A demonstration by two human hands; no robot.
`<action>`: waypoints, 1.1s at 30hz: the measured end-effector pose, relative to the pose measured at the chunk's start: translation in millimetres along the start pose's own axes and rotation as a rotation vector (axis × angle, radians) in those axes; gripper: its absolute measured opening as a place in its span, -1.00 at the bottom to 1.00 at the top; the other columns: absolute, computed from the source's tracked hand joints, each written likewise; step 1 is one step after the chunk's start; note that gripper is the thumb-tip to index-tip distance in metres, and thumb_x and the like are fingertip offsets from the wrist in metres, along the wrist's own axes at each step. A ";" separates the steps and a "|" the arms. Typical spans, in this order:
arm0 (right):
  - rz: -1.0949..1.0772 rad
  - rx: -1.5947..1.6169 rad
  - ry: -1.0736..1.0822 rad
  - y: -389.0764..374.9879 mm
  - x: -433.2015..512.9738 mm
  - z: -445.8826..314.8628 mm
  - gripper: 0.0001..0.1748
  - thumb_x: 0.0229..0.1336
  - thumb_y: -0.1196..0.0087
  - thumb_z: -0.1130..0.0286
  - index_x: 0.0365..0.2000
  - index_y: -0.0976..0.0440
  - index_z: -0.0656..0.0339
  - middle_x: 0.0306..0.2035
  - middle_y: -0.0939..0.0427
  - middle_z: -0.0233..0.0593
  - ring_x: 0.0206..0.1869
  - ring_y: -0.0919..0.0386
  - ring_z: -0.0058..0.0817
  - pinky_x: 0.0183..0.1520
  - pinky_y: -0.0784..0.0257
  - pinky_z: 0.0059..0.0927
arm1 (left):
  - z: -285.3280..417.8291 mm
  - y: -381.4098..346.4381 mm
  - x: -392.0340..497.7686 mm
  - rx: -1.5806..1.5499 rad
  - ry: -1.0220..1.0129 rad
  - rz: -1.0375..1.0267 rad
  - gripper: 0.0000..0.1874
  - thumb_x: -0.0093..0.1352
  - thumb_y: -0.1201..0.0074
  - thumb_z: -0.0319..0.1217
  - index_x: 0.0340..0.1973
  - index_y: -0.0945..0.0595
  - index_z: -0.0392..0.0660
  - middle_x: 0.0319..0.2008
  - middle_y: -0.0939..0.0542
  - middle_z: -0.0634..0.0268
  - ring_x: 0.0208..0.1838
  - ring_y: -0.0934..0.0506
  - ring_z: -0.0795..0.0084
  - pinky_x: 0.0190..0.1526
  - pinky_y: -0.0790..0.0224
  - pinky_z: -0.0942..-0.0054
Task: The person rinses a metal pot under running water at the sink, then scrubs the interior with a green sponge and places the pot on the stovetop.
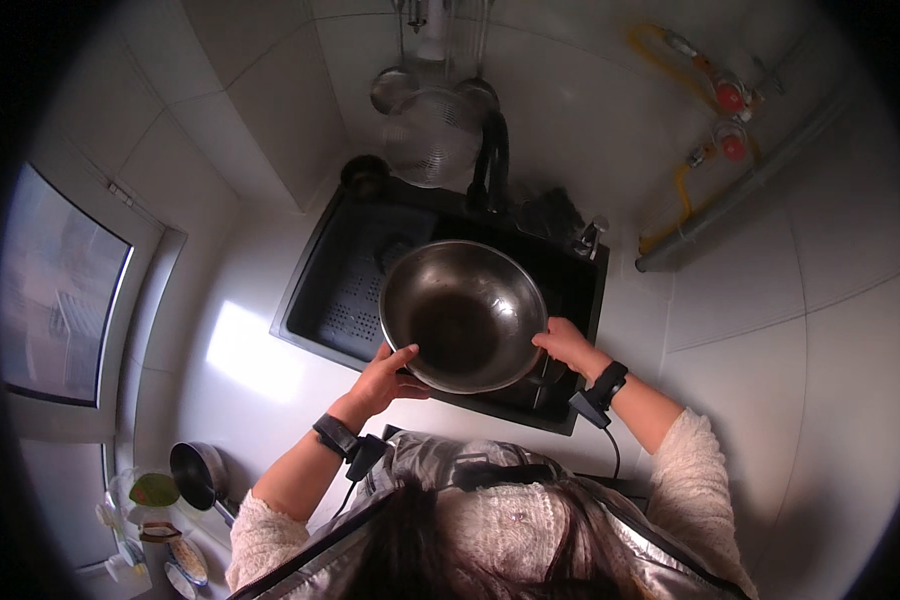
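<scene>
Both my hands hold a wide stainless steel bowl (461, 319) by its rim, over the black sink (330, 259). My left hand (386, 381) grips the near left side, thumb over the rim and fingers beneath. On the right side, my right hand (568, 346) pinches the rim. The inside of the bowl looks wet, with a dark area at its bottom; whether water stands in it I cannot tell. Behind the bowl rises a black faucet (493, 161). Part of the sink's basin and its right side are hidden under the bowl.
A mesh strainer (435, 139) and ladles (395, 90) hang on the back wall. A small dark pot (365, 176) stands at the sink's far left corner. On the left counter sits a saucepan (197, 474). Yellow gas pipes with red valves (730, 96) run along the right wall. A window (67, 285) is at left.
</scene>
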State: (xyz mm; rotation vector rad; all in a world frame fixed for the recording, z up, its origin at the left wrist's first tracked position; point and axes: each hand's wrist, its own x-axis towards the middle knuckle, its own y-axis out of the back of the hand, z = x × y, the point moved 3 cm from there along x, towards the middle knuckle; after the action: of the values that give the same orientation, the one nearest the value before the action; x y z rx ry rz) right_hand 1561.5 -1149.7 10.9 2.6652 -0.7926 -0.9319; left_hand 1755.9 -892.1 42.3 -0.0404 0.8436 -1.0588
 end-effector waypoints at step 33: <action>-0.065 -0.897 0.629 46.4 166.7 -121.3 -0.52 0.11 0.23 0.55 0.09 -0.25 0.20 0.13 -0.25 0.04 0.15 -0.22 -0.01 0.20 -0.19 -0.25 | 7.5 22.6 18.6 -0.144 -0.037 0.057 -0.35 0.23 0.22 -0.49 0.24 0.00 -0.06 -0.09 -0.47 -0.06 -0.24 -0.60 0.05 -0.23 -0.55 0.14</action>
State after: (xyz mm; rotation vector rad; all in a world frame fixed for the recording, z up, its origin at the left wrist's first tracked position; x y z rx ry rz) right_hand 1727.4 -1278.1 36.0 1.9673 -0.0842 -0.2783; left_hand 1781.5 -897.6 27.2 -0.1561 0.8819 -0.9394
